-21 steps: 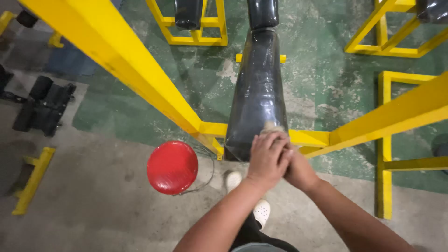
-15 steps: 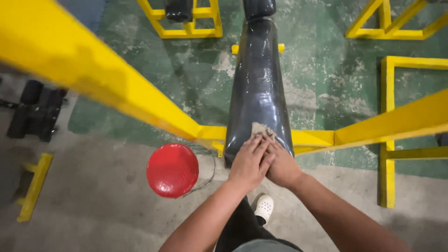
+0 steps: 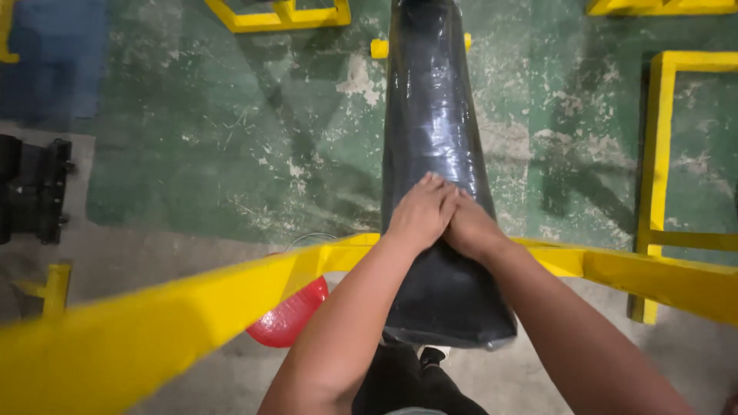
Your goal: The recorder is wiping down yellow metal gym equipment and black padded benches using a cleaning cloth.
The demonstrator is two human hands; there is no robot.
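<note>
Left hand (image 3: pixel 419 215) | right hand (image 3: pixel 470 229) | pressed flat together on black padded bench (image 3: pixel 434 115)

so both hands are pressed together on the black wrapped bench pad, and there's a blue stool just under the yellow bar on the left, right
Not quite: the stool is red, not blue, as the head view shows. The rest holds: the left hand and right hand are pressed together on the black wrapped bench pad, and the stool sits just under the yellow bar on the left, partly hidden by it.
</note>
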